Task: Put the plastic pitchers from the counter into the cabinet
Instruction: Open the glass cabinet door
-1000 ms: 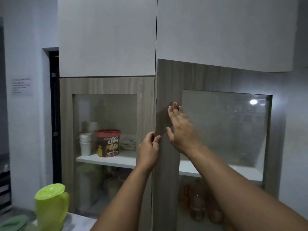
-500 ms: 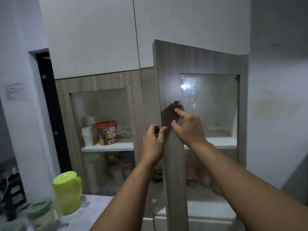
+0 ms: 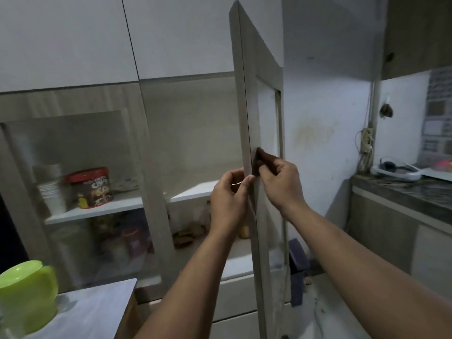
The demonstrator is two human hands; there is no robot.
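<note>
A lime-green plastic pitcher (image 3: 25,297) with a lid stands on the white counter (image 3: 95,311) at the bottom left. The right cabinet door (image 3: 247,99), wood with a glass pane, stands swung out, seen almost edge-on. My left hand (image 3: 228,199) pinches the door's free edge from the left. My right hand (image 3: 281,182) grips the same edge from the right, fingers on the front face. Behind the door the open compartment shows a white shelf (image 3: 193,192) and jars below.
The left cabinet door (image 3: 73,152) is closed; behind its glass are stacked white cups (image 3: 52,194) and a red-lidded tub (image 3: 91,188). A dark-topped side counter (image 3: 403,192) with a white appliance (image 3: 396,171) runs along the right wall.
The right door has swung further open, from partly ajar to nearly edge-on. Both hands stayed on its edge and moved right with it; my view has turned right.
</note>
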